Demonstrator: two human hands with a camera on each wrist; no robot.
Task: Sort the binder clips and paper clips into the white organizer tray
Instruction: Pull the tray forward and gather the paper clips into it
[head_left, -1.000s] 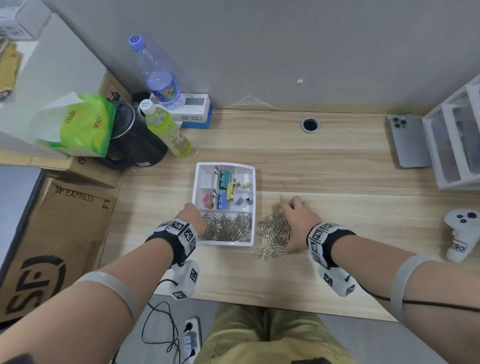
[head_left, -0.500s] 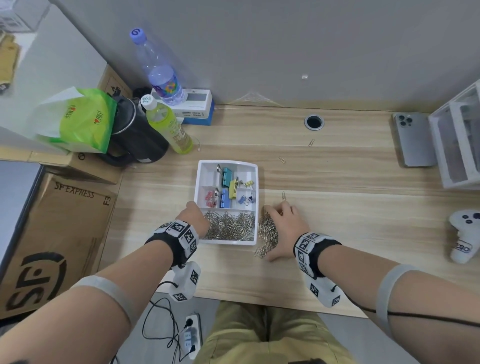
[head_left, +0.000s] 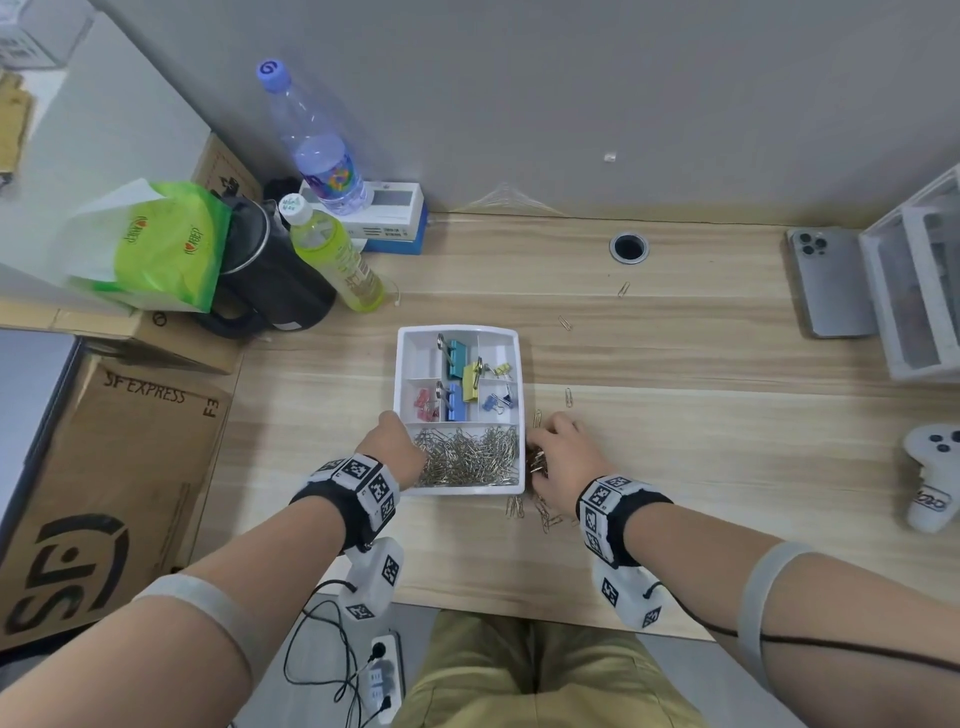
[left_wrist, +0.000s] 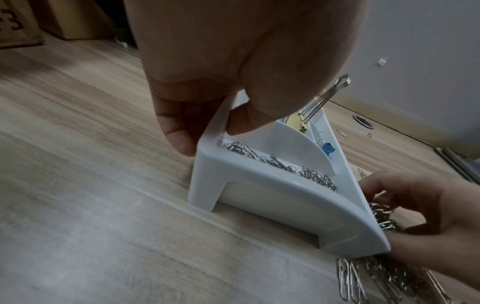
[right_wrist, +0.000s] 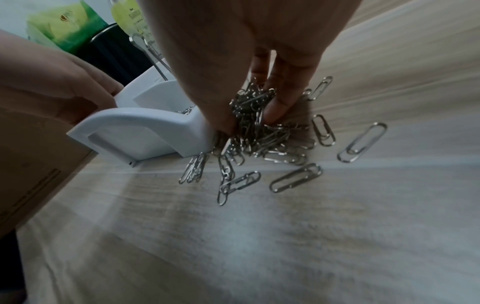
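Observation:
The white organizer tray (head_left: 457, 329) sits mid-table. Its back compartments hold coloured binder clips (head_left: 457, 358); its long front compartment holds a heap of silver paper clips (head_left: 467, 457). My left hand (head_left: 395, 441) pinches the tray's left wall near the front corner (left_wrist: 210, 135), thumb inside and finger outside. My right hand (head_left: 550, 452) is pressed against the tray's right wall. Its thumb and fingers are curled round a bunch of paper clips (right_wrist: 249, 115). More loose paper clips (right_wrist: 293, 179) lie scattered on the table under and in front of that hand.
Stray paper clips (head_left: 569, 397) lie further back on the table, near the cable hole (head_left: 628, 247). Bottles (head_left: 337, 260), a black kettle (head_left: 275, 280) and a green bag stand back left. A phone (head_left: 831, 280), white drawers and a white controller (head_left: 930, 478) are at right.
My right hand has slid left with the pile of paper clips until it is against the tray's right wall, and has closed on a bunch. My left hand stays on the tray.

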